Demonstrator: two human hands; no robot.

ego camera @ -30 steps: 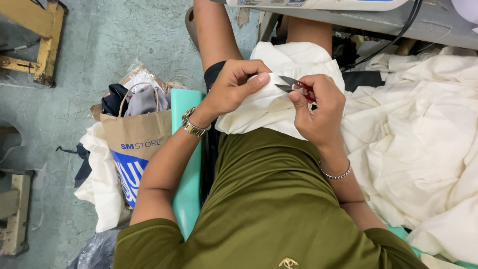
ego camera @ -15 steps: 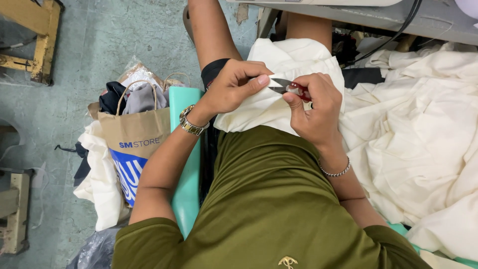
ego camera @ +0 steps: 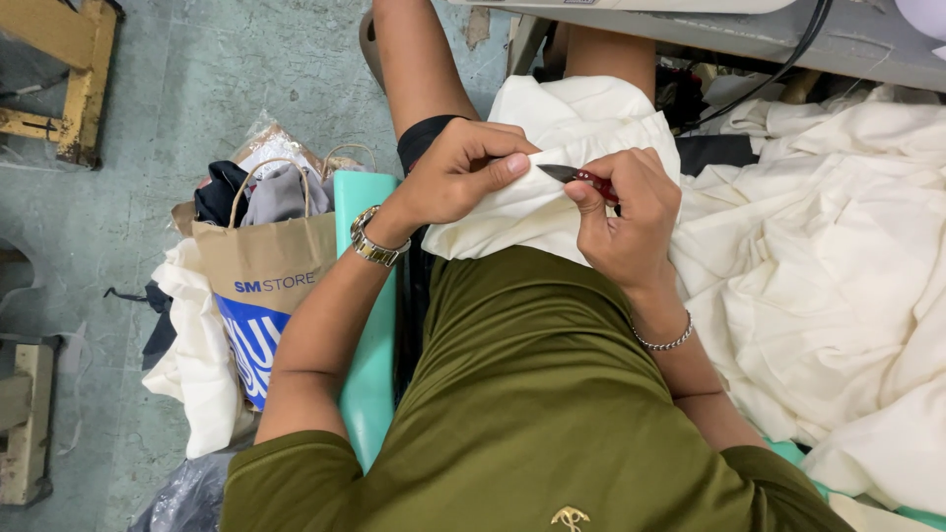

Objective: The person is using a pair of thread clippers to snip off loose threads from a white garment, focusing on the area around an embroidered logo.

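On the lap, the left hand (ego camera: 458,182) pinches the cream cloth (ego camera: 552,172) taut; the right hand (ego camera: 626,212) grips small red-handled snips (ego camera: 576,176). Best cut close, probably at a loose thread, without nicking fabric.

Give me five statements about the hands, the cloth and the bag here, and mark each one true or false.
1. The right hand holds small red-handled snips. True.
2. The left hand grips the paper bag. False: it pinches the cream cloth on the lap.
3. The snips' blades point toward the left thumb. True.
4. The wristwatch is on the right wrist. False: it is on the left; the right wears a chain bracelet.
5. The paper bag is empty. False: clothes fill it.
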